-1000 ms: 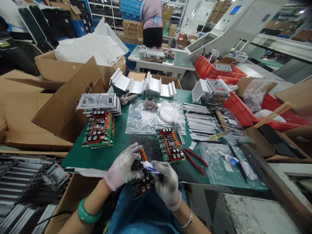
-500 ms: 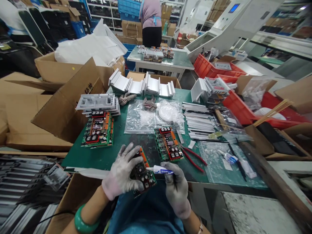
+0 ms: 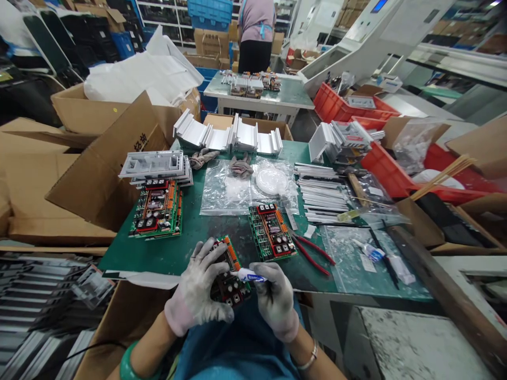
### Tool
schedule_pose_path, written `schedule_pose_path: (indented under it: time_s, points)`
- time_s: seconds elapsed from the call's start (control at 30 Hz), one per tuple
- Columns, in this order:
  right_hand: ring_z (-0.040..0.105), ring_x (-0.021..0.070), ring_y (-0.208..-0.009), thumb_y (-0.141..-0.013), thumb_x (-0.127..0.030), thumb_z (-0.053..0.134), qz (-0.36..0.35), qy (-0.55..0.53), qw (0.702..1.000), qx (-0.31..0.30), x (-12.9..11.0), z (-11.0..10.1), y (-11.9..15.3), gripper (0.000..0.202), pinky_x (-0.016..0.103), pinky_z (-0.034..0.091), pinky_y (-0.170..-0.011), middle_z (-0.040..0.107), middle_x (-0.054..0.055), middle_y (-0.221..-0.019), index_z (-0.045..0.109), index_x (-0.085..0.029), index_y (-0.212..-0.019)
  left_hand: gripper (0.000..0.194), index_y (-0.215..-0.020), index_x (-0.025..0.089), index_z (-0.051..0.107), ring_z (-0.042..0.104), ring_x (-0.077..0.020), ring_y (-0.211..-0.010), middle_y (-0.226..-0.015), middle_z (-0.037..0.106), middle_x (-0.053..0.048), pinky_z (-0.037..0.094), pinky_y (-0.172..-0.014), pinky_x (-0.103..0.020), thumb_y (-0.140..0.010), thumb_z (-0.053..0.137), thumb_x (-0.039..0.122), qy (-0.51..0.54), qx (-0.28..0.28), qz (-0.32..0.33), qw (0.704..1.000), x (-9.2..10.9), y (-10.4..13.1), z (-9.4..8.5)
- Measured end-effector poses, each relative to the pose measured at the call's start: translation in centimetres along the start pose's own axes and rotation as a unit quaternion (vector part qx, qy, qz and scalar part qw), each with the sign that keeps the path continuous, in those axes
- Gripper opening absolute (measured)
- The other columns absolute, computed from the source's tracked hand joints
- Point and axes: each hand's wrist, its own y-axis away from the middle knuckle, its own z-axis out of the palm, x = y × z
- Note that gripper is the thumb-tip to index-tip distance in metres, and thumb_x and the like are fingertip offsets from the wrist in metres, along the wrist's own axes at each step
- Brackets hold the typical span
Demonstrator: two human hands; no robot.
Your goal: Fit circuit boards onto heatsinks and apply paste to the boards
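Note:
A circuit board (image 3: 232, 285) with orange terminal blocks is tilted at the table's front edge, gripped along its left side by my gloved left hand (image 3: 202, 287). Its far left part is hidden behind my fingers. My gloved right hand (image 3: 275, 298) is closed around a small white and blue tube (image 3: 250, 275), whose nozzle points left over the board. Whether the nozzle touches the board I cannot tell. Just beyond my hands another circuit board (image 3: 272, 232) lies flat, with red-handled pliers (image 3: 315, 250) beside it. More boards are stacked (image 3: 156, 209) at the left.
Grey plastic frames (image 3: 154, 166) are piled behind the board stack. White metal profiles (image 3: 225, 132) stand at the table's back. Thin strips (image 3: 320, 192) lie at the right, near another tube (image 3: 370, 250). A red crate (image 3: 396, 169) borders the right side. A person (image 3: 256, 31) stands beyond the far table.
My right hand has shifted left with the tube, whose nozzle now reaches further over the board. My left hand still grips the board. The camera view has moved slightly.

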Motion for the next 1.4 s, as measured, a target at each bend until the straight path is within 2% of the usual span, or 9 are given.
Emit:
schedule_pose_path:
  time_s: [0.13, 0.33, 0.47, 0.57, 0.77, 0.93, 1.13, 1.3, 1.4]
  points:
    - [0.069, 0.0164, -0.08, -0.1, -0.031, 0.05, 0.026, -0.027, 0.999, 0.013, 0.1, -0.1, -0.1, 0.014, 0.028, 0.06, -0.068, 0.07, 0.004, -0.09, 0.061, -0.025, -0.105, 0.083, -0.118, 0.02, 0.052, 0.03, -0.0382, -0.142, -0.138, 0.054, -0.018, 0.023, -0.115, -0.058, -0.065, 0.062, 0.083, -0.027, 0.018, -0.003, 0.999, 1.0, 0.8, 0.2]
    - [0.071, 0.0166, -0.087, -0.1, -0.034, 0.05, 0.161, -0.076, 0.982, 0.06, 0.1, -2.2, 1.0, 0.017, 0.027, 0.061, -0.072, 0.073, 0.003, -0.098, 0.061, -0.025, -0.108, 0.054, -0.118, 0.023, 0.055, 0.03, -0.0358, -0.142, -0.139, 0.053, -0.013, 0.026, -0.115, -0.056, -0.068, 0.07, 0.039, -0.026, -0.011, -0.014, 0.999, 0.9, 0.3, -0.7]
    - [0.071, 0.0165, -0.088, -0.1, -0.034, 0.051, 0.15, -0.069, 0.986, 0.022, -0.3, -3.6, 1.7, 0.016, 0.026, 0.06, -0.073, 0.072, 0.003, -0.097, 0.063, -0.026, -0.106, 0.06, -0.129, 0.024, 0.052, 0.036, -0.0336, -0.141, -0.14, 0.054, -0.011, 0.028, -0.116, -0.055, -0.076, 0.067, 0.048, -0.015, -0.03, -0.002, 0.999, 0.1, 0.6, -1.2]
    - [0.071, 0.016, -0.087, -0.1, -0.034, 0.05, 0.113, -0.068, 0.991, -0.014, -0.5, -3.6, 1.9, 0.015, 0.026, 0.06, -0.073, 0.071, 0.003, -0.094, 0.062, -0.027, -0.105, 0.053, -0.118, 0.021, 0.054, 0.045, -0.0318, -0.135, -0.132, 0.06, -0.013, 0.036, -0.112, -0.053, -0.079, 0.068, 0.053, 0.01, 0.003, -0.018, 1.0, 0.3, 1.3, -1.2]
    - [0.069, 0.0157, -0.088, -0.103, -0.033, 0.043, 0.044, -0.061, 0.993, -0.088, -0.2, -3.0, 1.3, 0.017, 0.028, 0.058, -0.074, 0.069, 0.005, -0.097, 0.057, -0.026, -0.112, 0.019, -0.1, 0.022, 0.061, 0.052, -0.0314, -0.13, -0.128, 0.064, -0.012, 0.049, -0.102, -0.05, -0.087, 0.062, 0.036, -0.019, 0.03, -0.035, 0.999, 1.2, 2.1, -0.7]
    - [0.068, 0.0157, -0.084, -0.103, -0.033, 0.043, 0.015, -0.064, 0.989, -0.132, -0.3, -3.1, -0.4, 0.018, 0.029, 0.057, -0.073, 0.07, 0.005, -0.094, 0.056, -0.025, -0.111, 0.018, -0.102, 0.023, 0.063, 0.054, -0.0294, -0.129, -0.129, 0.065, -0.011, 0.05, -0.1, -0.05, -0.094, 0.053, 0.036, -0.043, 0.03, -0.019, 0.998, 1.4, 1.8, -0.6]
    - [0.068, 0.0165, -0.078, -0.1, -0.046, 0.047, 0.112, -0.124, 0.972, -0.168, -0.3, -3.3, -1.0, 0.028, 0.027, 0.057, -0.068, 0.07, 0.005, -0.089, 0.063, -0.023, -0.1, 0.019, -0.103, 0.022, 0.063, 0.053, -0.0257, -0.13, -0.128, 0.066, -0.01, 0.048, -0.105, -0.045, -0.096, 0.051, 0.035, -0.018, 0.036, -0.022, 0.999, 1.2, 1.9, -0.7]
    - [0.072, 0.0169, -0.075, -0.094, -0.048, 0.058, 0.241, -0.172, 0.954, -0.04, -1.1, -3.5, -0.7, 0.026, 0.025, 0.059, -0.063, 0.075, 0.004, -0.091, 0.065, -0.023, -0.101, 0.018, -0.105, 0.021, 0.061, 0.053, -0.025, -0.13, -0.127, 0.066, -0.01, 0.05, -0.104, -0.043, -0.097, 0.05, 0.033, -0.003, 0.024, -0.015, 1.0, 1.6, 1.9, -1.4]
    - [0.073, 0.0179, -0.08, -0.091, -0.037, 0.064, 0.227, -0.093, 0.97, 0.005, -1.9, -3.6, -1.8, 0.018, 0.026, 0.061, -0.067, 0.076, 0.003, -0.093, 0.066, -0.025, -0.105, 0.016, -0.106, 0.021, 0.061, 0.056, -0.0235, -0.127, -0.124, 0.068, -0.008, 0.053, -0.101, -0.039, -0.097, 0.049, 0.028, 0.005, 0.006, -0.013, 1.0, 2.3, 1.8, -2.0]
